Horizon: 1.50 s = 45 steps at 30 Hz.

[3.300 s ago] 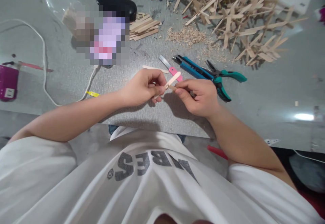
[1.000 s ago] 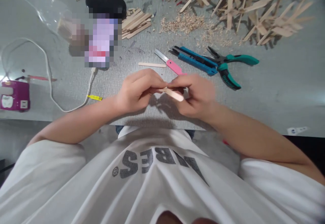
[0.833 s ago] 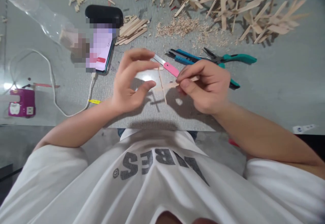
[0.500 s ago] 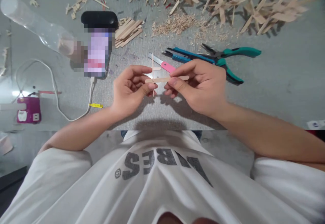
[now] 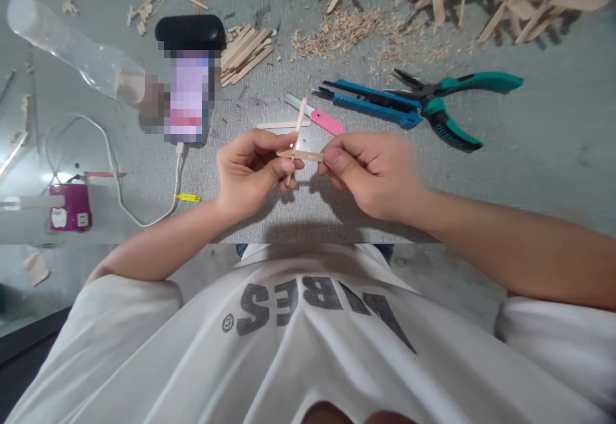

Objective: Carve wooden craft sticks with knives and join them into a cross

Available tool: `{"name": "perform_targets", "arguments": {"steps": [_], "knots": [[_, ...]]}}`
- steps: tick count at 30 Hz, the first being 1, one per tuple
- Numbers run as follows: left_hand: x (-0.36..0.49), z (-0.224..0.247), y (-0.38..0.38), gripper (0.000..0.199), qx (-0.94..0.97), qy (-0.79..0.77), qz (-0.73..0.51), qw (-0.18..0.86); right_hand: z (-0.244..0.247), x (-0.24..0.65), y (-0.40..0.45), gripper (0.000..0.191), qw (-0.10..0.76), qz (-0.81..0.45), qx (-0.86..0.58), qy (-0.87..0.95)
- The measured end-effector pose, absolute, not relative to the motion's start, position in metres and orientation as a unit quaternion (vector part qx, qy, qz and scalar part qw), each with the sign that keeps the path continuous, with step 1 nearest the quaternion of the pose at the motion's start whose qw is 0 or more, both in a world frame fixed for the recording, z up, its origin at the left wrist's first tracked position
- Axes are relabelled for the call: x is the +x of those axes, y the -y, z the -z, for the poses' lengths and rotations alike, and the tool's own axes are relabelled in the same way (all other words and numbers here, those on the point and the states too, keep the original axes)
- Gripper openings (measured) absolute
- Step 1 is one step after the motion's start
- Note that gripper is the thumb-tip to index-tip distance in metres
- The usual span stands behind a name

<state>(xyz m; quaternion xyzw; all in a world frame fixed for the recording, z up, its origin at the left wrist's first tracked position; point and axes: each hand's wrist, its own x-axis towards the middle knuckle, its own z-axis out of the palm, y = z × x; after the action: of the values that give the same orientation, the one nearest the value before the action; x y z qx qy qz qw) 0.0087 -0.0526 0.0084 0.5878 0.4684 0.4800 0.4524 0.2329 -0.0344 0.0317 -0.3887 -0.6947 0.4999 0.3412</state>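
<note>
Two wooden sticks cross each other between my hands, above the table. My left hand [image 5: 255, 170] pinches them near the crossing, with the upright stick [image 5: 301, 116] leaning slightly to the right. My right hand [image 5: 370, 170] grips the right end of the crosswise stick [image 5: 308, 155] between thumb and forefinger. Just beyond the hands, a loose wooden stick [image 5: 269, 125] lies on the table, and a pink-handled blade [image 5: 327, 121] rests to its right.
A blue cutter [image 5: 373, 104] and green-handled pliers [image 5: 440, 100] lie at the right. Behind are stacked sticks [image 5: 248, 52], wood shavings [image 5: 341, 34] and crossed-stick pieces [image 5: 520, 4]. At the left are a phone [image 5: 190, 93], black case [image 5: 190, 31], bottle [image 5: 81, 52] and purple adapter [image 5: 70, 208].
The upright stick now leans right and shows its flat face. The crosswise stick has tilted, its right end lower and now under my right fingers. The view has shifted slightly.
</note>
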Motion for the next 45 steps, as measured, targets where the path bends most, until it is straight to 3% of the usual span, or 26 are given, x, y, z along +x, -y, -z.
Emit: {"name": "perform_targets", "arguments": {"steps": [9, 14, 23, 45], "knots": [[0.011, 0.0, 0.046, 0.045, 0.496, -0.338, -0.524, 0.604, -0.035, 0.226, 0.041, 0.051, 0.319, -0.556, -0.373, 0.671], [0.016, 0.001, 0.048, 0.027, 0.478, -0.278, -0.546, 0.629, -0.038, 0.223, 0.046, 0.042, 0.324, -0.561, -0.359, 0.672], [0.019, -0.003, 0.047, 0.047, 0.443, -0.319, -0.516, 0.66, -0.035, 0.224, 0.044, 0.038, 0.337, -0.537, -0.337, 0.696], [0.017, -0.008, 0.049, 0.034, 0.452, -0.302, -0.502, 0.672, -0.036, 0.223, 0.044, 0.028, 0.301, -0.613, -0.323, 0.655]]}}
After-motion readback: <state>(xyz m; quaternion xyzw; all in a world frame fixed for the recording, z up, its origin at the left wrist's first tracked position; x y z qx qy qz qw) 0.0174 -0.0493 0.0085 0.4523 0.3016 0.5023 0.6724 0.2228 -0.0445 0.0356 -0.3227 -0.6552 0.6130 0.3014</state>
